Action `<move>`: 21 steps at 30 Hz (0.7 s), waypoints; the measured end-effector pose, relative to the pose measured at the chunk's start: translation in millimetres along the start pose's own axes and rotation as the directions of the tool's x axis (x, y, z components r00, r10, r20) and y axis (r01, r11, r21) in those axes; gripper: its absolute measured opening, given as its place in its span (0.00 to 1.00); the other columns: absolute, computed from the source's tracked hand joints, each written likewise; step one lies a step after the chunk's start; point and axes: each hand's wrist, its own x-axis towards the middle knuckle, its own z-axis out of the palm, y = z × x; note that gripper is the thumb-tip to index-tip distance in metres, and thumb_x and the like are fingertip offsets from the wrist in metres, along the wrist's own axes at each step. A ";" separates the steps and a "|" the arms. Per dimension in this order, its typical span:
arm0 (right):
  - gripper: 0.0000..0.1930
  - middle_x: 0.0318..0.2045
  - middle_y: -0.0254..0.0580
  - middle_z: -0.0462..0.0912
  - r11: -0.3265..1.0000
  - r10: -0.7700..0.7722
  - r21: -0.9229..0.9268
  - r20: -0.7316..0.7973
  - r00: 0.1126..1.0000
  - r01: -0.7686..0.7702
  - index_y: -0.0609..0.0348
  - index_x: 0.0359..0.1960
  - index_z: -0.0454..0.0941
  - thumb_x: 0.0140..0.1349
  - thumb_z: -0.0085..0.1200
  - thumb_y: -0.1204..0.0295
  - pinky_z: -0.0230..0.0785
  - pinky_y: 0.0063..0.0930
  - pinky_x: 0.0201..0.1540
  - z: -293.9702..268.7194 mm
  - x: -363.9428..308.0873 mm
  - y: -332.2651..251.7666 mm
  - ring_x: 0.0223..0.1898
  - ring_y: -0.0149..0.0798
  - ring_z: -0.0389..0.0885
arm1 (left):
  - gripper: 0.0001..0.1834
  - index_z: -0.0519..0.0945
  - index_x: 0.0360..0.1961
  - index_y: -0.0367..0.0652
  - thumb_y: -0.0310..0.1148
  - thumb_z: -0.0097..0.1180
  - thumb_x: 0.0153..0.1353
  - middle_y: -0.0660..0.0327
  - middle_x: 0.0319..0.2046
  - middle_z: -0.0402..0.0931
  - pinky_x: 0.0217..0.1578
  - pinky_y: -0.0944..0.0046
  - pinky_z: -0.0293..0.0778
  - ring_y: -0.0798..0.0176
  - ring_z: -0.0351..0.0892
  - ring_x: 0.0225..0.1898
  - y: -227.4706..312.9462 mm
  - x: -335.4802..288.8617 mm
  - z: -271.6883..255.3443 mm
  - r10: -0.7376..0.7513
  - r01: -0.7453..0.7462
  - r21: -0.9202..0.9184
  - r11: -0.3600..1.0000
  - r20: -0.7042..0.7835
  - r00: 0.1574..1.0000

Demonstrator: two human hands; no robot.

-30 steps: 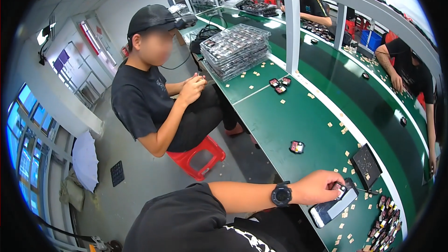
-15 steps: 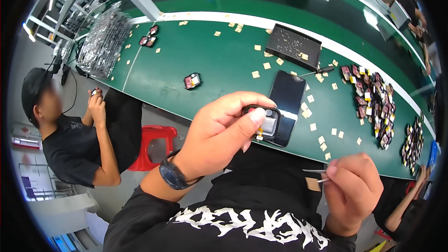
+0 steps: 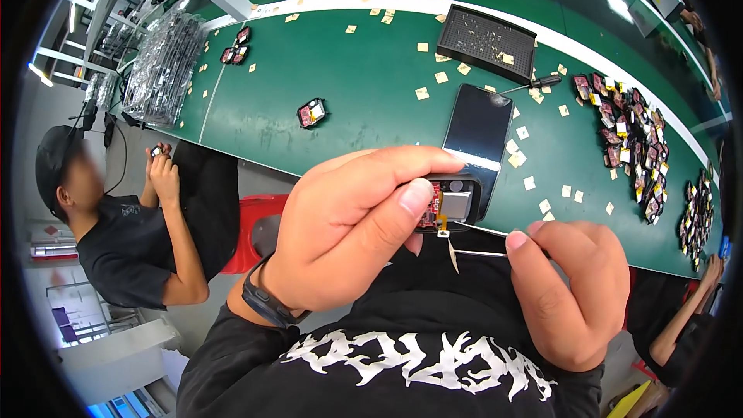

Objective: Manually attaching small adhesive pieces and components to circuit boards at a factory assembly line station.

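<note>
My left hand (image 3: 352, 224) holds a small black device casing (image 3: 474, 213), thumb on top and index finger along its far edge. Inside the casing are a red circuit board (image 3: 432, 205), a silver battery-like block (image 3: 455, 206) and a short yellow flex strip. My right hand (image 3: 573, 286) pinches thin metal tweezers (image 3: 484, 253), which point left at the casing's near edge. One prong passes close to that edge. By the other prong's tip is a thin pale sliver (image 3: 453, 257); whether it is gripped cannot be made out.
A black phone-like slab (image 3: 480, 124) lies on the green table behind the casing. Beyond are a black tray (image 3: 484, 64) of tiny parts and a screwdriver (image 3: 542, 81). Pale squares are scattered around. Device piles (image 3: 631, 147) lie right; a seated person (image 3: 124, 224) works left.
The tweezers have moved left and up to the casing, their tips now at its near edge. My left hand has shifted slightly, and the view has tilted a little.
</note>
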 end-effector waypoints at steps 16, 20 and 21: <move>0.20 0.31 0.51 0.81 0.991 -0.123 0.045 -0.088 0.989 0.127 0.73 0.36 0.83 0.37 0.61 0.78 0.65 0.27 0.21 16.2 -0.4 -4.1 0.25 0.41 0.78 | 0.18 0.82 0.51 0.28 0.33 0.51 0.71 0.51 0.39 0.84 0.28 0.71 0.78 0.68 0.83 0.26 -2.7 0.0 1.2 0.066 -0.069 0.049 0.996 0.062 0.996; 0.19 0.31 0.51 0.81 0.983 -0.165 0.070 -0.083 0.983 0.171 0.74 0.36 0.83 0.37 0.62 0.80 0.65 0.27 0.21 16.9 -1.0 -0.8 0.25 0.41 0.79 | 0.18 0.82 0.51 0.27 0.32 0.51 0.71 0.51 0.38 0.84 0.28 0.71 0.79 0.68 0.83 0.27 -7.0 0.5 0.2 0.118 -0.126 0.081 0.989 0.089 0.989; 0.19 0.31 0.51 0.81 0.983 -0.163 0.071 -0.085 0.983 0.169 0.74 0.36 0.83 0.37 0.62 0.80 0.65 0.27 0.21 16.2 -1.0 -0.1 0.25 0.41 0.79 | 0.18 0.82 0.51 0.27 0.32 0.51 0.71 0.51 0.38 0.84 0.28 0.71 0.79 0.68 0.83 0.27 -7.8 0.5 -0.1 0.117 -0.125 0.083 0.989 0.091 0.989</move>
